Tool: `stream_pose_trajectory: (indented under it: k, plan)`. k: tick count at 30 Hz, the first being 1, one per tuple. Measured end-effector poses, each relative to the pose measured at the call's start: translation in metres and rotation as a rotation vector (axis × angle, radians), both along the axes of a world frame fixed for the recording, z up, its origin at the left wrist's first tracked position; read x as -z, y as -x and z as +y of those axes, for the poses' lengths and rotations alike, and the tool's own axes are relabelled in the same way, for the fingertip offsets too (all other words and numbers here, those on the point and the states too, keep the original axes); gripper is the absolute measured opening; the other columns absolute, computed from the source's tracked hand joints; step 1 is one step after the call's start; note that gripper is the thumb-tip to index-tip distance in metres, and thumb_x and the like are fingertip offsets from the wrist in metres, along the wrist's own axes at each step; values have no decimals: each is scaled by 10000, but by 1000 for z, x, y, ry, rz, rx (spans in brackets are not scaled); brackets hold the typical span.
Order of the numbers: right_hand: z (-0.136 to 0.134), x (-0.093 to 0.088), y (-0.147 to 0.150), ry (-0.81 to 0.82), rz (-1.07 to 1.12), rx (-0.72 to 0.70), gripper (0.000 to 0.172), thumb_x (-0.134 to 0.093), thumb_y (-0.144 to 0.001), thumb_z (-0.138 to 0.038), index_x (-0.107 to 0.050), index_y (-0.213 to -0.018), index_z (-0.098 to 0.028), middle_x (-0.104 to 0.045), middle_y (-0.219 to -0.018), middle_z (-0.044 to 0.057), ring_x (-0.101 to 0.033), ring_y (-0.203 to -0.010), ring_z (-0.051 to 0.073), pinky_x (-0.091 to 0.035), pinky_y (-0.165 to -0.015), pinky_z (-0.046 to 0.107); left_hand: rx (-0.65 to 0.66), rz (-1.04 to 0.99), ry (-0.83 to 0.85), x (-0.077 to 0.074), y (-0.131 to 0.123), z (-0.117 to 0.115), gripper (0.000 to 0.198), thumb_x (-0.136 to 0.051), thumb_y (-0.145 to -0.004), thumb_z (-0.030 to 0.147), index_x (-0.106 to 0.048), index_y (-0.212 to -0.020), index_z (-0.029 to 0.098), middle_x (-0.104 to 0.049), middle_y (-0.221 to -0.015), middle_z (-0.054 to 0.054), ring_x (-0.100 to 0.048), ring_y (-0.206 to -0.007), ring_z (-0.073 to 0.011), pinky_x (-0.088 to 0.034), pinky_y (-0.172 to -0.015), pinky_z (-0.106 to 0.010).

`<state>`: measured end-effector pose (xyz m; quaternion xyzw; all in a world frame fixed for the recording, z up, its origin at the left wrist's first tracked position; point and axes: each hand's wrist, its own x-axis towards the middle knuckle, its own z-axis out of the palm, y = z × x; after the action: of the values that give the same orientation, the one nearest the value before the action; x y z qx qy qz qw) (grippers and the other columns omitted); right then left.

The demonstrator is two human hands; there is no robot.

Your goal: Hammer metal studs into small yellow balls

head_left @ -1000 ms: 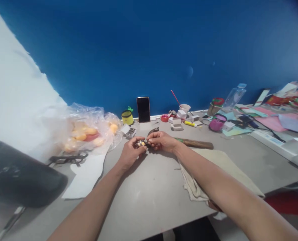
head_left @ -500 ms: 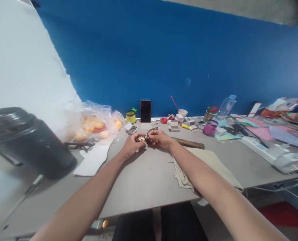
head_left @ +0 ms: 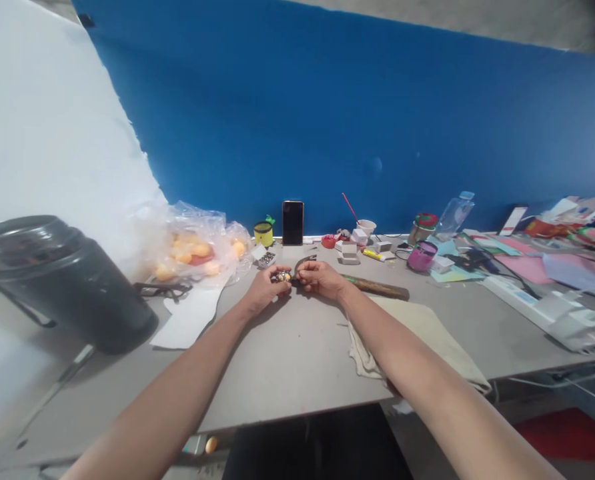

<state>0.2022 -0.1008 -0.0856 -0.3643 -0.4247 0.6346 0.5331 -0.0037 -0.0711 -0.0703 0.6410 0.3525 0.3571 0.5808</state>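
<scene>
My left hand (head_left: 266,291) is closed around a small roundish ball (head_left: 284,275) with shiny metallic and yellow-orange spots. My right hand (head_left: 319,279) has its thumb and fingers pinched together close to the ball's right side; what they hold, if anything, is too small to make out. A hammer lies behind and under my right hand, with its wooden handle (head_left: 377,287) showing to the right and its dark curved claw (head_left: 305,259) just beyond my fingers. Beyond my left hand stands an open small white box (head_left: 264,256) of shiny metal bits.
A dark tumbler (head_left: 72,287) and a clear bag of orange balls (head_left: 192,250) stand left. A phone (head_left: 293,223) leans against the blue wall. A folded cloth (head_left: 427,337) lies under my right forearm. A power strip (head_left: 532,310) and coloured papers (head_left: 522,268) are at right.
The view has shifted slightly. Both hands stay in nearly the same place and pose, with the ball still in my left hand.
</scene>
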Motion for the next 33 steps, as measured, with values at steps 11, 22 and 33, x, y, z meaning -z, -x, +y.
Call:
stream_pose_trajectory:
  k: [11, 22, 33]
  plan:
    - [2, 2, 0, 32, -30, 23, 491, -1035, -515, -345, -737, -857, -159, -737, -788, 37, -562, -606, 83, -434, -524, 194, 24, 20, 7, -5, 2, -4, 500, -750, -604, 207, -665, -1093, 147, -659, -686, 9, -566, -577, -126, -487, -582, -269]
    - [-1, -2, 2, 29, -18, 24, 508, -1038, -514, -410, -693, -800, -170, -718, -773, 23, -552, -606, 84, -417, -524, 199, -18, 18, -12, -1, 3, 0, 506, -777, -679, 249, -656, -1162, 158, -672, -698, 4, -614, -598, -146, -487, -607, -280]
    - [1, 1, 1, 50, -10, 24, 453, -1027, -535, -346, -713, -807, -165, -716, -764, 27, -544, -591, 83, -411, -519, 201, -34, 5, 5, -4, 2, -2, 529, -752, -636, 181, -658, -1156, 167, -661, -718, 24, -596, -588, -125, -491, -602, -273]
